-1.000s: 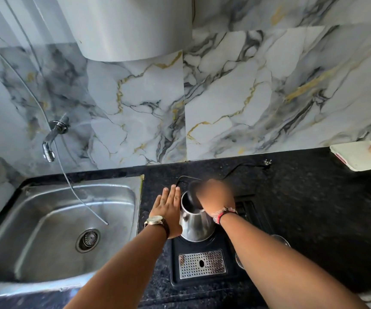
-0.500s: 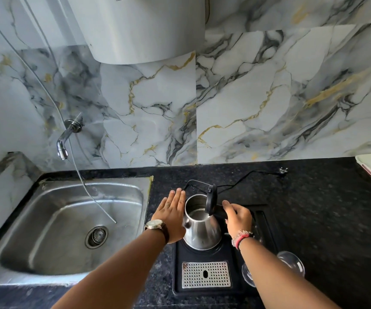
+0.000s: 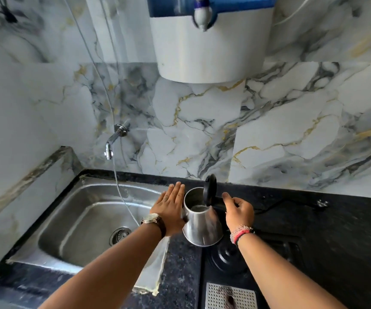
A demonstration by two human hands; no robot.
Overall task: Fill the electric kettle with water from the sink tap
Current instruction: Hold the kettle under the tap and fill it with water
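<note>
The steel kettle (image 3: 201, 221) hung just above its black base (image 3: 229, 257), lid (image 3: 209, 190) tipped up. The right hand (image 3: 238, 211) had its grip clamped on the black handle, the soundest hold; the left hand (image 3: 171, 210) lay flat and open-fingered against the smooth, likely slippery wall. Nearly empty, it probably felt light. The sink (image 3: 68, 219) and tap (image 3: 113, 141) stood leftward on the dark bench (image 3: 336, 230).
</note>
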